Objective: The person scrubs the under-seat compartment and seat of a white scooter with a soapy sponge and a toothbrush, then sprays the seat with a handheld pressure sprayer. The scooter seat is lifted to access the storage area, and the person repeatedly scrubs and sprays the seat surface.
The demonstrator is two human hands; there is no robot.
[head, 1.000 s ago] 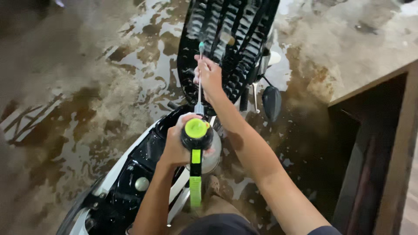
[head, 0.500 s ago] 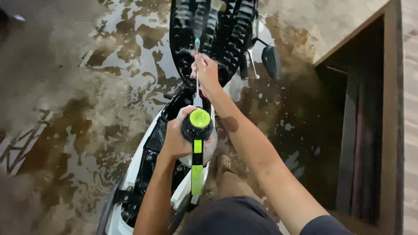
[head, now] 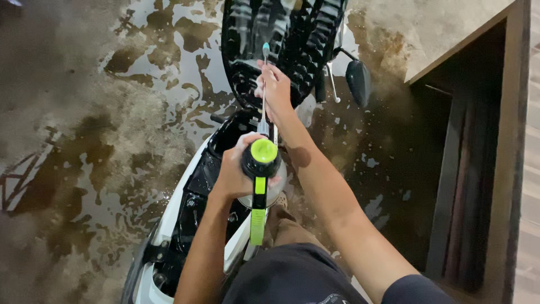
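Head view: my left grip [head: 236, 171] wraps the green-capped spray bottle [head: 262, 169]; my right grip [head: 274, 90] pinches its thin wand [head: 264, 84] over the raised scooter seat [head: 281, 45].

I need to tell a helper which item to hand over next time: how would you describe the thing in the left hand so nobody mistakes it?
Start at the scooter on the wet floor. Above its open body, the left hand grips a pump sprayer bottle. Its lime green cap and green strap set it apart from the thin wand in the right hand.
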